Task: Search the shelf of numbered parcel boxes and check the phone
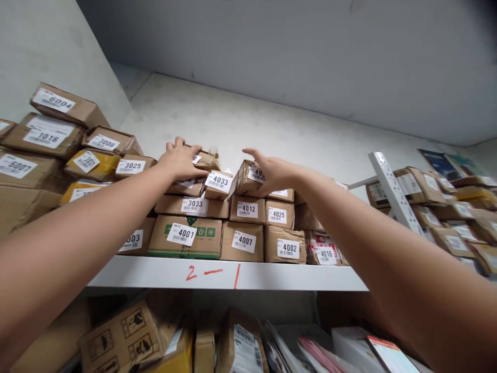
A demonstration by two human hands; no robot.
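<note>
Both arms were up at the top shelf [272,276], the one with "2—1" hand-marked in red on its front edge. Left hand [181,158] lay palm-down, fingers spread loosely, flat on the topmost small carton [202,157] of the centre stack, more pressing than gripping, which reads as steadying the pile. Right hand [272,173] was open, thumb out, fingers curled round the far side of a tilted box [248,177] whose label starts "40", rest hidden by the hand; whether it actually clamped the box, can't tell. That box sat askew on top of 4012 [247,209], just beside 4033 [218,182], so it looked loose rather than seated. Below: 3033 [193,205], 4025 [277,215], then 4001 [181,234], 4007 [244,241], 4002 [288,248] on the shelf board, labels all facing front, presumably so numbers read from the aisle. Bigger cartons at the bottom, small ones on top, sensible for stability. Another stack to the left with 6004 [53,100], 1018 [41,136], 3025 [130,166]. More parcels on the neighbouring rack [393,190] to the right and soft mailers [310,347] on the level below
</note>
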